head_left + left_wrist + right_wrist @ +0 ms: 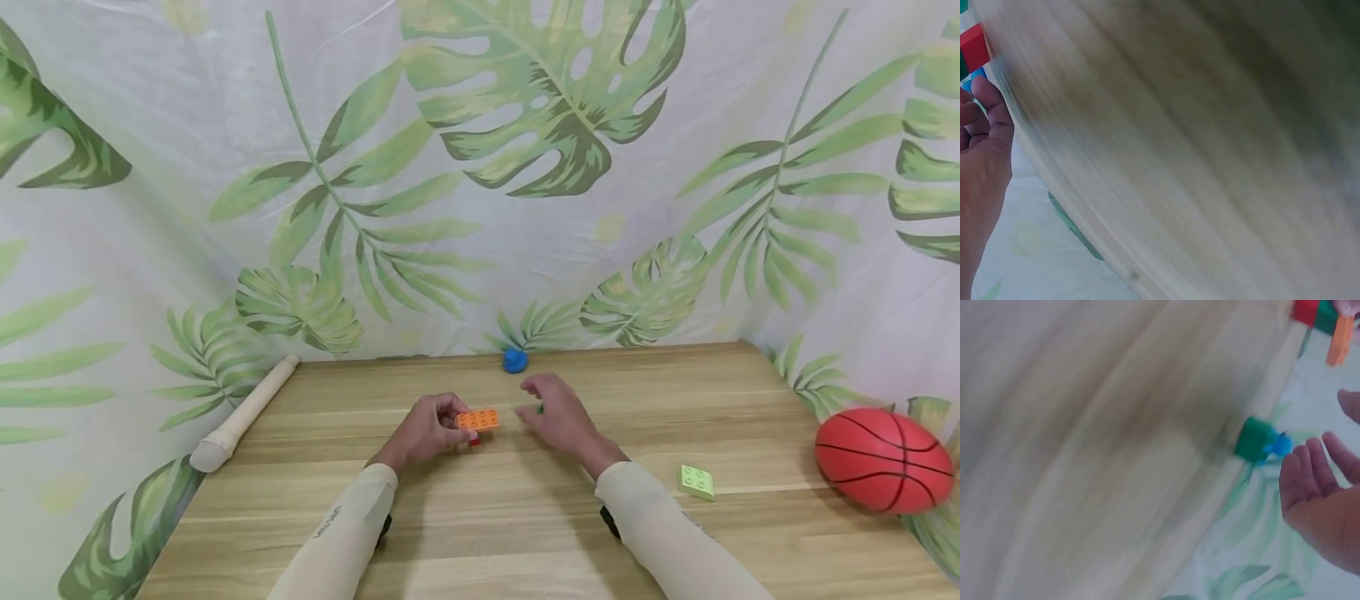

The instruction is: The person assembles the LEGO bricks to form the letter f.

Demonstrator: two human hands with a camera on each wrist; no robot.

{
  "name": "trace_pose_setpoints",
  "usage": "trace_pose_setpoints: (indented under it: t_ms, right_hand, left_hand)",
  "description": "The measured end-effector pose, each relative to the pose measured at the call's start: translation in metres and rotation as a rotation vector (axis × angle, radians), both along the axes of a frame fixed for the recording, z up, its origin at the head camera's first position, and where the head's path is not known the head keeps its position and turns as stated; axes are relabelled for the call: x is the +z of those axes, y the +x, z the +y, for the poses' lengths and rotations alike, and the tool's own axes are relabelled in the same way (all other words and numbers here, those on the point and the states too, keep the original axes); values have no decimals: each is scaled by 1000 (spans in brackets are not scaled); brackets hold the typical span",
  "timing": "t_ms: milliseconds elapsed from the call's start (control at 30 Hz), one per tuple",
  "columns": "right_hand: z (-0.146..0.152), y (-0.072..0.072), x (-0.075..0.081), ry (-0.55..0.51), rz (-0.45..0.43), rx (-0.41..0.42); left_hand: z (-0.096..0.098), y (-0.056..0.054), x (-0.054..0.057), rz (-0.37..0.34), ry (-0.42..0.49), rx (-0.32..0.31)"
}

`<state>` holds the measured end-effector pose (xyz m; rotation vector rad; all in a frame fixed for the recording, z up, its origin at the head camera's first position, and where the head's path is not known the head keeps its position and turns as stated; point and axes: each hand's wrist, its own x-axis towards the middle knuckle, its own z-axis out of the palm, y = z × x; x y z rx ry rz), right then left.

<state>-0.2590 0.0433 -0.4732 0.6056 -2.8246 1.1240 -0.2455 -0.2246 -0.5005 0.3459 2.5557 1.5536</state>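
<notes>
My left hand (431, 429) grips a short stack of toy building bricks between thumb and fingers. An orange brick (477, 419) with studs is on top, a green brick (1326, 317) is in the middle, and a red brick (1305, 310) is at the bottom. To the right of it, my right hand (561, 417) hovers with fingers spread and nothing held. A loose green brick (1254, 440) stands on the table just beyond those fingertips. In the head view that brick is mostly hidden behind the right hand.
A small blue toy (514, 360) sits near the table's back edge. At right are a light green brick (697, 482) and a red ball (883, 460) with black lines. A pale wooden rod (243, 415) lies along the left edge. Leaf-print cloth (525, 250) hangs behind.
</notes>
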Motion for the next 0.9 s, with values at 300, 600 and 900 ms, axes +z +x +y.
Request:
trace_pose_setpoints:
  t_ms: [300,600,900]
  right_hand:
    - [27,-11,-19,-33,-139,-126]
    - [31,-15,-25,-54,-181,-139]
    - [32,-14,-23,-11,-164,-127]
  left_hand:
    - [-1,1,2,15,-5,-7]
    - [0,1,2,-1,-6,-7]
    - [0,1,4,-9,-18,-9]
